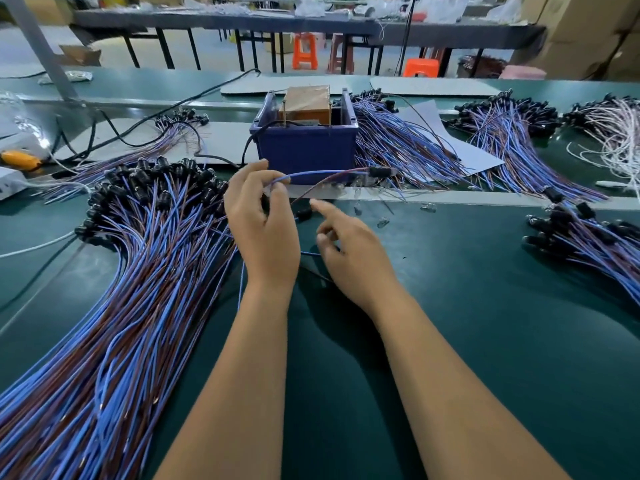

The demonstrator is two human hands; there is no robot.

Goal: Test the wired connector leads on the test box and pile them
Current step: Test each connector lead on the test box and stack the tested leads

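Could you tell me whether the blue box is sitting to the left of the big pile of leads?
No, the blue box stands right of and behind the big pile, just beyond the left hand.

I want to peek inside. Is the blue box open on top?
Open: the blue box has no lid, and a brown block shows inside.

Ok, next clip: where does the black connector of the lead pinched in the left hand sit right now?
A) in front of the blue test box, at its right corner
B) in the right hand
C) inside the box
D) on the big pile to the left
A: the left hand pinches the blue wire, and the lead arcs right to its black connector by the front right corner of the blue test box.
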